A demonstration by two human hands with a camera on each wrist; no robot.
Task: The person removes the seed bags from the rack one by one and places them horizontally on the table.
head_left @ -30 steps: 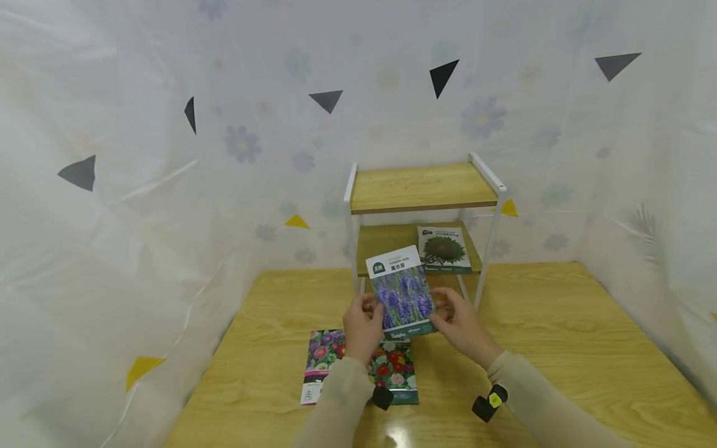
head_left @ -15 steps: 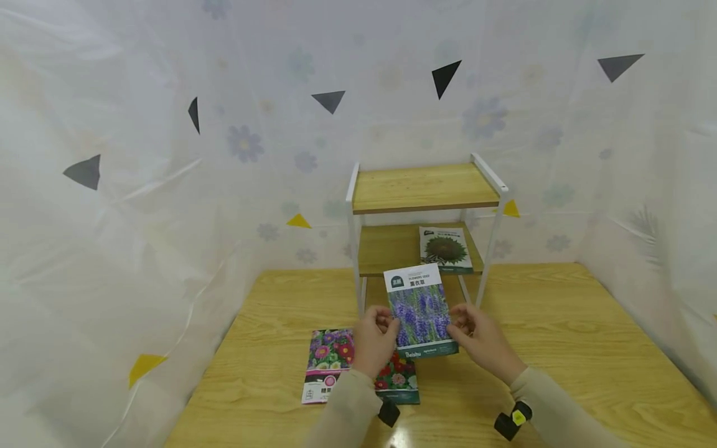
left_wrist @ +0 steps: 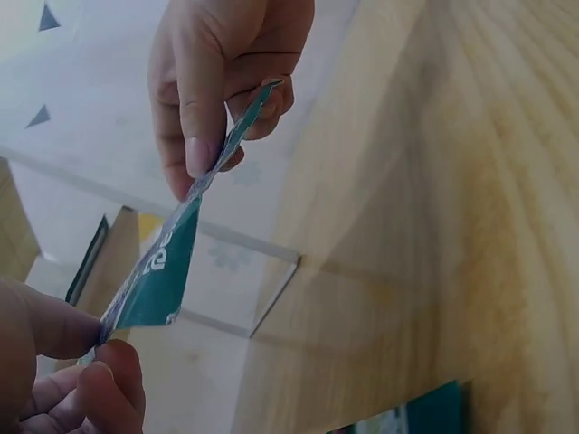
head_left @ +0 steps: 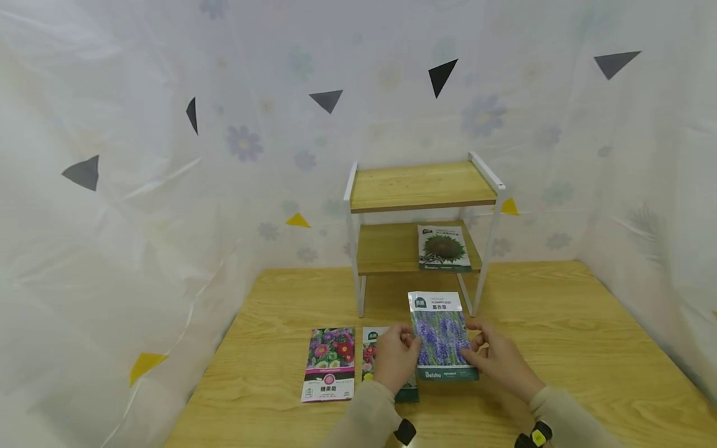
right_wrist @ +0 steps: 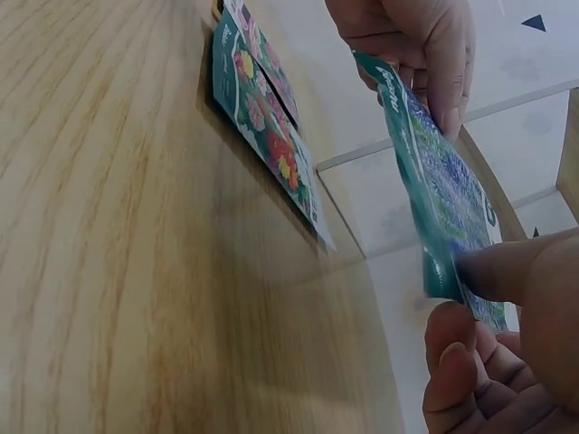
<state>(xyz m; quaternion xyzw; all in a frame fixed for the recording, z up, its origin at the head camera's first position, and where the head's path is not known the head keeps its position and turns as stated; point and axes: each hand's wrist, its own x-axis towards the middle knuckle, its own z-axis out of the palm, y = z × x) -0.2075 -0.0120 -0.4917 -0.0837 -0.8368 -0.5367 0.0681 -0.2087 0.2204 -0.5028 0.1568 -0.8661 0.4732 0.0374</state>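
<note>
Both hands hold a seed packet (head_left: 442,336) with purple lavender-like flowers, a white top and a green bottom band. My left hand (head_left: 396,354) pinches its left edge, thumb in front. Its right edge is pinched between thumb and fingers of my right hand (head_left: 498,359). Both wrist views show the packet (left_wrist: 167,271) raised over the table and slightly bent. To the left on the table lies a seed packet with pink and red daisies (head_left: 329,364). Beside it, a packet of red and mixed flowers (right_wrist: 267,108) is partly hidden by my left hand in the head view.
A small two-tier rack (head_left: 422,186) with white frame and wooden shelves stands at the back of the wooden table (head_left: 560,348). On its lower shelf, toward the right, lies a sunflower seed packet (head_left: 444,247). A patterned plastic sheet (head_left: 252,124) hangs behind and around the table.
Both hands have carried the lavender packet down and to the right, toward the table in front of the rack. More of the two packets on the left now shows.
</note>
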